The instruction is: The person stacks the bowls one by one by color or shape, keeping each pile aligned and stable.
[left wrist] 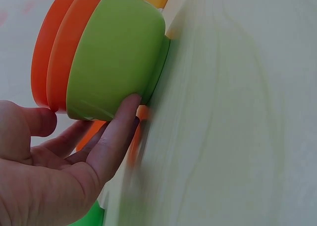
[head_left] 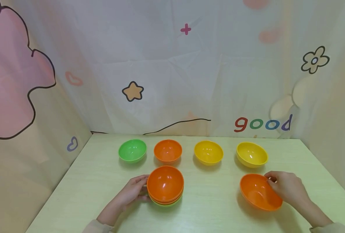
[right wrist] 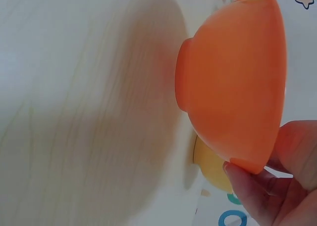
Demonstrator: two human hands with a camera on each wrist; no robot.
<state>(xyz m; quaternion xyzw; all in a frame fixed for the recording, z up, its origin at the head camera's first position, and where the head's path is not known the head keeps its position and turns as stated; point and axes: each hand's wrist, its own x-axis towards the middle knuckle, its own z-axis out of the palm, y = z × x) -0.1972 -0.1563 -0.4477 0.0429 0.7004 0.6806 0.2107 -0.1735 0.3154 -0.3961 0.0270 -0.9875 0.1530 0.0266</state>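
Observation:
A stack of orange bowls (head_left: 165, 183) nested in a green bowl (left wrist: 116, 57) stands on the table, left of centre. My left hand (head_left: 133, 191) is at the stack's left side, its fairly straight fingers touching the green bowl low down and its thumb by the orange rims. On the right, my right hand (head_left: 289, 187) pinches the rim of a single orange bowl (head_left: 258, 194) between thumb and fingers. That bowl is tilted and held just above the table, with its shadow apart from its base in the right wrist view.
Along the back of the table (head_left: 210, 207) stand a green bowl (head_left: 132, 151), an orange bowl (head_left: 167, 151), a yellow bowl (head_left: 208, 152) and another yellow bowl (head_left: 252, 155). Behind them hangs a printed curtain (head_left: 160, 64), with more fabric at both sides.

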